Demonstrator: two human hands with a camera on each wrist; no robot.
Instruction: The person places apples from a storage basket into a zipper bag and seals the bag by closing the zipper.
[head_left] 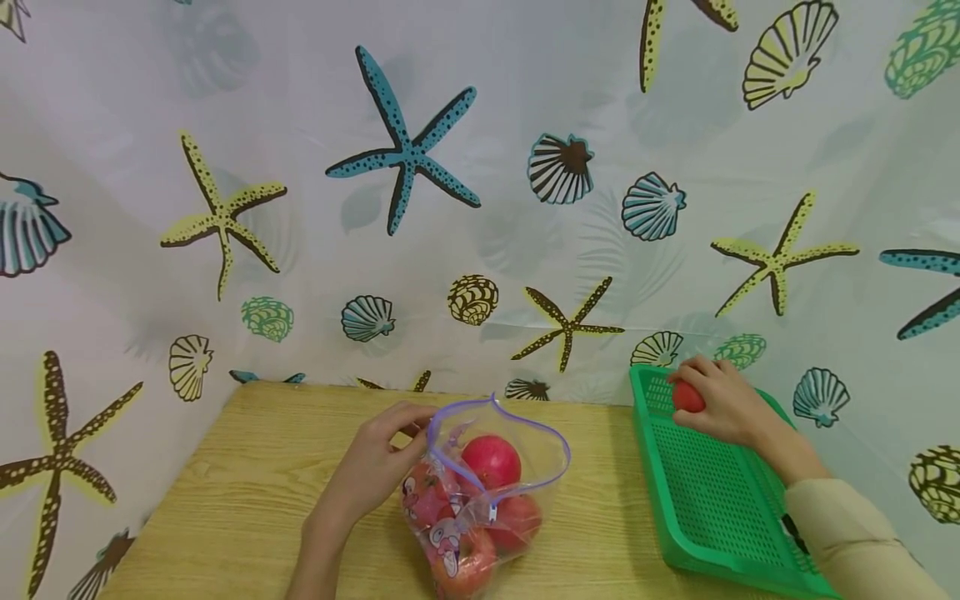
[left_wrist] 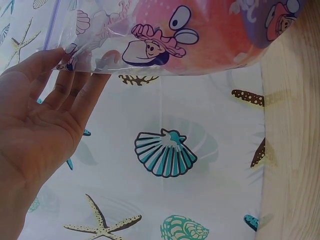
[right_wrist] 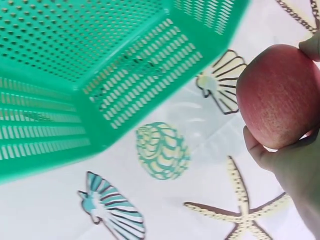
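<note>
**Bag held open at centre, apple over the basket at right**

At the lower centre-left of the head view, the left hand point(head_left: 375, 467) pinches the rim of a clear zip bag point(head_left: 480, 492) printed with cartoon figures, its fingers curled on the plastic edge. The bag rests on the wooden table point(head_left: 247, 492), mouth open upward, with several red apples point(head_left: 491, 460) inside. Further right, a green perforated basket point(head_left: 712, 492) sits on the table's right edge, against the seashell curtain point(head_left: 480, 167). Above the basket's far end, at middle right, the right hand point(head_left: 720, 404) grips a single red apple point(head_left: 687, 397), fingers wrapped round it.
</note>
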